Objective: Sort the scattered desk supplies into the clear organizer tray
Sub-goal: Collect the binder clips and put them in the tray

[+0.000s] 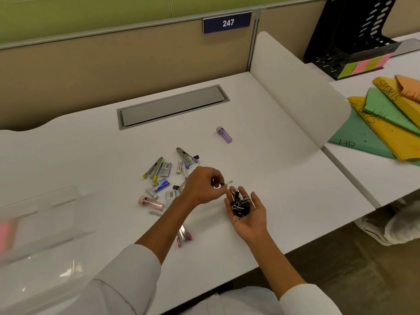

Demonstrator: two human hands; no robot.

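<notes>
My left hand (203,186) pinches a small black binder clip (227,183) by its wire handle, just above my right hand (248,212). That right hand lies palm up with a heap of black binder clips (239,203) cupped in it. Scattered supplies lie left of my hands: two staplers (154,168) (185,155), staple boxes (161,185), small tubes and a pink case (151,202). A purple case (224,134) lies apart, farther back. A pink stapler (184,236) shows under my left forearm. The clear organizer tray (38,226) stands at the left, blurred.
A grey cable hatch (172,105) is set into the desk at the back. A white divider (295,87) borders the desk on the right. Beyond it lie coloured folders (386,123) and a black file rack (354,35). The desk's front edge runs under my forearms.
</notes>
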